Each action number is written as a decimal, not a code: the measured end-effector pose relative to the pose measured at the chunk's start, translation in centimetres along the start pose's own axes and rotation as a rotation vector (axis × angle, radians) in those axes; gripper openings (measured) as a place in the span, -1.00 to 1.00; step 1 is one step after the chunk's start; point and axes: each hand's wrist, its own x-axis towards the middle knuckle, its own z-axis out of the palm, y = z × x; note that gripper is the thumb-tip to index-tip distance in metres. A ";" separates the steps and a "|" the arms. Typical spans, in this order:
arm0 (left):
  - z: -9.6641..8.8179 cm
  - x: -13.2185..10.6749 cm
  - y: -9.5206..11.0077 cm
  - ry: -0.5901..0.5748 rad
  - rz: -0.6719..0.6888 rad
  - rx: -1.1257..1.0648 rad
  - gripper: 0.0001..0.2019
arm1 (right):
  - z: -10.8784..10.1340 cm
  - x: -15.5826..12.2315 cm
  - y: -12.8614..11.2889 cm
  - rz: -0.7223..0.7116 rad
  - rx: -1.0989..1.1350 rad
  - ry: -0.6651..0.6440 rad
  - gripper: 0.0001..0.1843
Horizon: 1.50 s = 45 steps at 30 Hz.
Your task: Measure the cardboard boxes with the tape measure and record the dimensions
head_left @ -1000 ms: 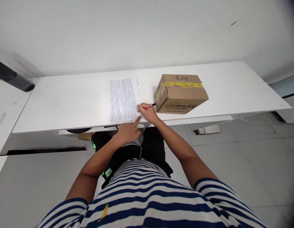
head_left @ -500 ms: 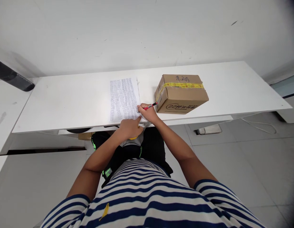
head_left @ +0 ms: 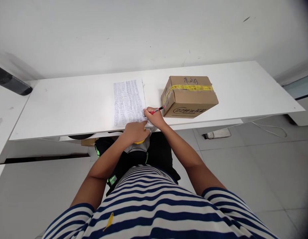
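Note:
My right hand (head_left: 155, 119) is closed around a red pen with a black end (head_left: 156, 110). The pen slants up to the right, and its tip is down at the lower right of a sheet of paper (head_left: 127, 103) densely covered in rows of handwriting. At the near edge of the sheet lies my left hand (head_left: 136, 131), its index finger stretched toward the pen tip and its thumb apart, with nothing seen in it. The other left fingers are mostly hidden. Just right of the pen stands a taped cardboard box (head_left: 190, 99) with dark writing on top.
The paper and box rest on a long white desk (head_left: 69, 106) against a white wall. A dark cylinder (head_left: 13, 81) juts in at far left. Below the desk's right part, a pale flat object (head_left: 220, 133) and a white cable (head_left: 270, 131) lie on the tiled floor.
The view has shifted slightly. Both hands stay in nearly the same place on the paper, with the pen still in my right hand.

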 end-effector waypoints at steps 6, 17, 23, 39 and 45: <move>0.2 -0.1 0.0 0.000 0.003 -0.004 -0.37 | 0.0 -0.1 -0.1 -0.014 0.005 0.049 -0.49; -0.4 -0.2 0.0 -0.023 0.005 0.009 -0.37 | 0.0 -0.2 -0.1 -0.032 0.013 0.017 -0.49; -0.1 0.1 0.2 0.008 0.011 0.027 -0.40 | 0.1 -0.4 0.0 -0.032 -0.020 0.084 -0.51; -0.1 -0.1 0.3 0.011 0.004 0.019 -0.40 | 0.2 -0.3 -0.1 -0.015 -0.033 0.109 -0.54; -0.1 -0.1 0.1 0.010 0.000 -0.021 -0.40 | 0.3 -0.3 0.3 0.008 -0.003 0.091 -0.54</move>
